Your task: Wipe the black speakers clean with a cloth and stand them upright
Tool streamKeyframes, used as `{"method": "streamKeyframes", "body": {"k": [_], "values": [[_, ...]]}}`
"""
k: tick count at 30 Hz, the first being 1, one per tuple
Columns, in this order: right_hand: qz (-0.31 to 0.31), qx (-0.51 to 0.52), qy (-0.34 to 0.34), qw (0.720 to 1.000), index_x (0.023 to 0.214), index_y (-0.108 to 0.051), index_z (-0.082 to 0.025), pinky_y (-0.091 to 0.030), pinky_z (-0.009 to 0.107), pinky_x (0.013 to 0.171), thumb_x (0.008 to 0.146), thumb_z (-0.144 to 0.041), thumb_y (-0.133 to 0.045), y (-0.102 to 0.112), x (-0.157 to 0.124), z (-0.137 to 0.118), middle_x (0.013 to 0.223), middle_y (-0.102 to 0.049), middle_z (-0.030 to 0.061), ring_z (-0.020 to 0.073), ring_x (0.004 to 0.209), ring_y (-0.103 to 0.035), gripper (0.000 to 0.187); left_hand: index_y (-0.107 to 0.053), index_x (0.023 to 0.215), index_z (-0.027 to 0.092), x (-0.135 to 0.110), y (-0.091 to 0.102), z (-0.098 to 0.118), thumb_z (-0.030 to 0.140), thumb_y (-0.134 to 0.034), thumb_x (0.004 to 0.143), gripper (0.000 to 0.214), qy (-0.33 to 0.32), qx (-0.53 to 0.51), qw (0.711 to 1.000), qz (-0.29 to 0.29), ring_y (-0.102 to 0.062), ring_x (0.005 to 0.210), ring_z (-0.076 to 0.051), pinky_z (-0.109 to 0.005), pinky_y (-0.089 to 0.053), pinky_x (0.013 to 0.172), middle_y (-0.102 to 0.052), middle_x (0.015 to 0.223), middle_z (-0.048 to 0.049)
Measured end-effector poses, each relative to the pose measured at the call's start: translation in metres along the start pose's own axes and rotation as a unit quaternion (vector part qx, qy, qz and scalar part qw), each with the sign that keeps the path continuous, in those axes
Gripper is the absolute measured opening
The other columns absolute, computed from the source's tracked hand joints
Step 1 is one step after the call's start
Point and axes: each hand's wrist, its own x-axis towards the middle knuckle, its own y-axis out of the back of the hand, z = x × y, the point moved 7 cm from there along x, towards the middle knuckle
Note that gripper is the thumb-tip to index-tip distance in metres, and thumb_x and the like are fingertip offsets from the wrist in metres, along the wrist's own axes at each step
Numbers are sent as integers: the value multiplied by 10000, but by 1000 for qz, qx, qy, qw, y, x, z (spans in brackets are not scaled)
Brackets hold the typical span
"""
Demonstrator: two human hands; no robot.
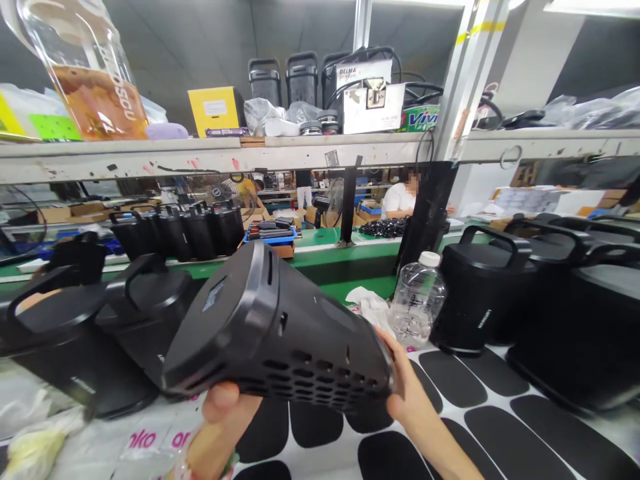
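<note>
I hold a black plastic speaker housing (280,327) tilted on its side above the bench, its perforated side facing down towards me. My left hand (225,407) grips its wide end from below, thumb on the rim. My right hand (405,383) clasps the narrow end at the right. Most fingers of both hands are hidden behind the housing.
Finished black speakers with handles stand at the left (75,347) and right (480,293). An empty plastic bottle (417,300) and crumpled tissue (367,303) sit behind the housing. Black oval pads (500,427) lie on white sheets. A person in white (400,197) works beyond the green conveyor (325,250).
</note>
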Motion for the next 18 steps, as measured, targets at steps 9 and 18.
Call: {"method": "streamKeyframes", "body": {"k": [9,18], "values": [[261,160,-79,949,739,-604,-208,-385,176,481,555,-456,-875,51,15,3,677,-538,-44,89,563,-457,412,-331,1471,369,-64,19,-75,623,-861,482,1150,365,-435,809,150,-387,1376,-384,-521,-346,1122,-427,1520,-59],[66,-158,-25,985,818,-633,-216,-451,280,683,718,-566,-702,51,42,25,751,-612,3,181,745,-574,371,-606,1278,203,-127,1,-112,453,-761,719,632,571,-407,691,176,-608,1187,-318,-400,-468,1019,-695,1224,-80]]}}
